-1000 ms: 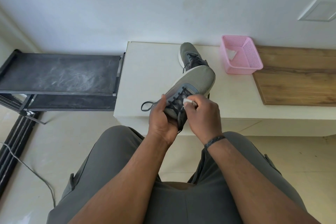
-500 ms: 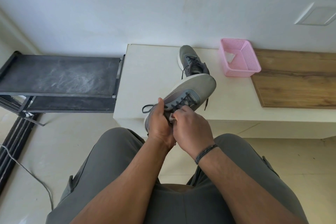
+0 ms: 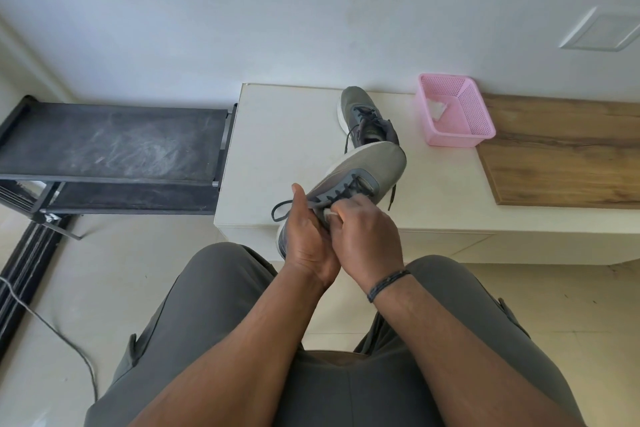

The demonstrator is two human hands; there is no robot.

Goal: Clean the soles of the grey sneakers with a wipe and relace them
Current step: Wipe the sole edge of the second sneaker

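I hold one grey sneaker (image 3: 367, 163) in the air over the front edge of the white bench (image 3: 277, 149), toe pointing away. My left hand (image 3: 304, 236) grips its heel end from the left. My right hand (image 3: 363, 229) is curled over the dark laces, pinching a small white wipe (image 3: 330, 215) against the shoe. A loop of lace (image 3: 280, 210) hangs out to the left. The second grey sneaker (image 3: 363, 114) stands upright on the bench behind, laced.
A pink mesh basket (image 3: 460, 135) with a white wipe inside sits on the bench at the right, beside a wooden board (image 3: 561, 159). A black shoe rack (image 3: 110, 149) stands left of the bench. A cable (image 3: 62, 333) lies on the tiled floor.
My right hand slid from the middle of the laces back toward the heel, next to my left hand. The sneaker's toe tilted slightly further away.
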